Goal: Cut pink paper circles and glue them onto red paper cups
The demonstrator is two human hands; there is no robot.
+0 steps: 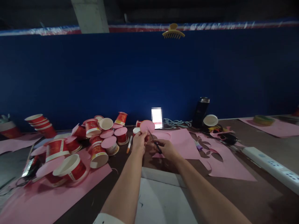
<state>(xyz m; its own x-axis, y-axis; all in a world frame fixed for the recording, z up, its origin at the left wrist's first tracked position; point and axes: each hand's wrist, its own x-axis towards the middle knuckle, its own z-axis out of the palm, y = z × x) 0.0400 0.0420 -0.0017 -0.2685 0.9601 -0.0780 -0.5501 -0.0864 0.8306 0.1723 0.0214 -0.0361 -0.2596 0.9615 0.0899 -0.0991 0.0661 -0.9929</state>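
Observation:
Near the middle of the table, my left hand (140, 141) pinches the lower edge of a round piece of pink paper (147, 126). Just right of it, my right hand (167, 148) is closed round the handles of dark scissors (158, 145). Their blades point up and left, against the paper disc. Behind my hands lies a pink sheet (182, 143) with a cut outline at its left part. A lit phone (156, 117), its screen blurred out, stands upright behind the disc. An orange and white marker (129, 144) lies left of my left hand.
Red paper cups (92, 128), several with pink discs, crowd the left side. A cut pink sheet (230, 160), a dark bottle (200, 112), a white cup (210, 120) and a power strip (271, 166) lie right. A white board (163, 196) is in front; a blue partition (140, 71) stands behind.

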